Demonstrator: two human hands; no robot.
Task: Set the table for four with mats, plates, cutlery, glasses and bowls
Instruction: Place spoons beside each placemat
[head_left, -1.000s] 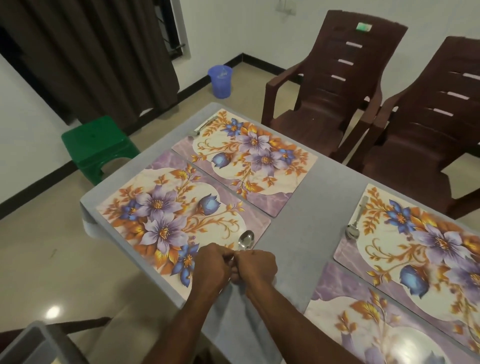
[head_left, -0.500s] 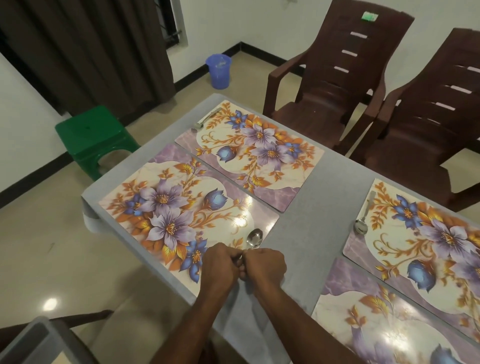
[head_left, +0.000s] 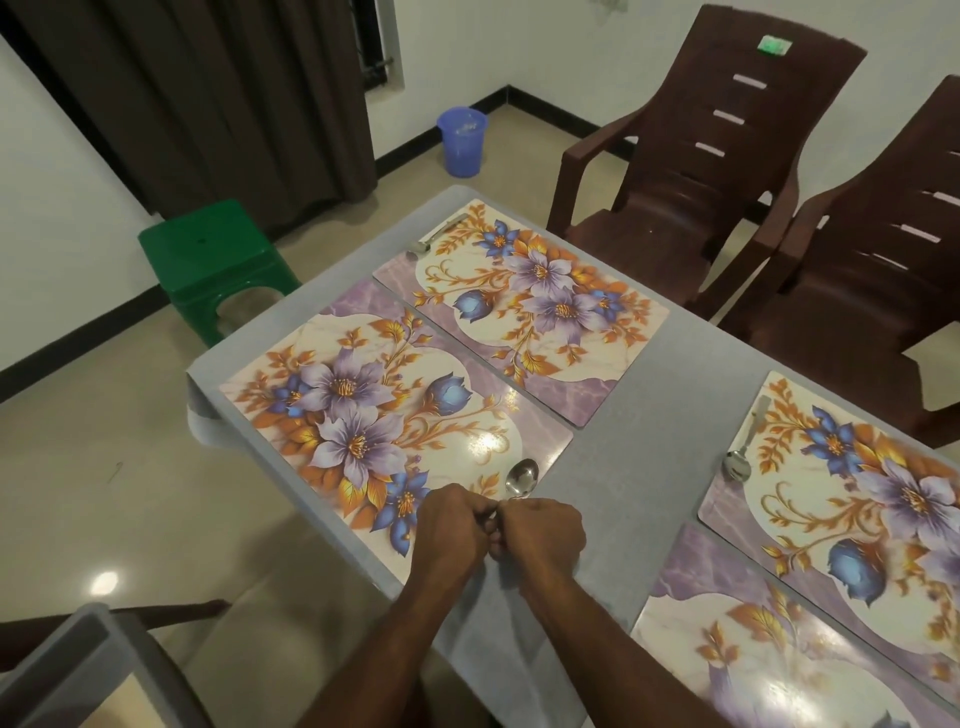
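— Mats are all down, right?

— Yes. Four flower mats lie on the gray tabletop (head_left: 639, 467). One is at the middle left (head_left: 395, 431), one just above it (head_left: 524, 312), one at the right edge (head_left: 852, 493) and one at the bottom right (head_left: 779, 660).

— And spoons?

— I see three. One spoon (head_left: 435, 240) sits at the top corner of the upper mat. Another spoon (head_left: 740, 457) lies on the left side of the right mat. The third spoon (head_left: 521, 479) is on the lower right corner of the middle-left mat, and only its bowl shows.

— Who has that one?

— Both hands are on it, I think. The left hand (head_left: 451, 525) and the right hand (head_left: 543, 532) are curled up close, knuckle to knuckle, just below the spoon's bowl. They seem to pinch its handle, but the fingers hide it, so I cannot say if they hold more cutlery too.

— What is left to do?

— A lot. The bottom right mat has no spoon that I can see, though part of it is cut off. No plates, glasses or bowls are on the tabletop yet. I would say the job is less than half done.

— Anything else around?

— Two brown plastic chairs (head_left: 691, 171) at the upper right, a green stool (head_left: 213, 260) and a blue bucket (head_left: 461, 140) on the floor.
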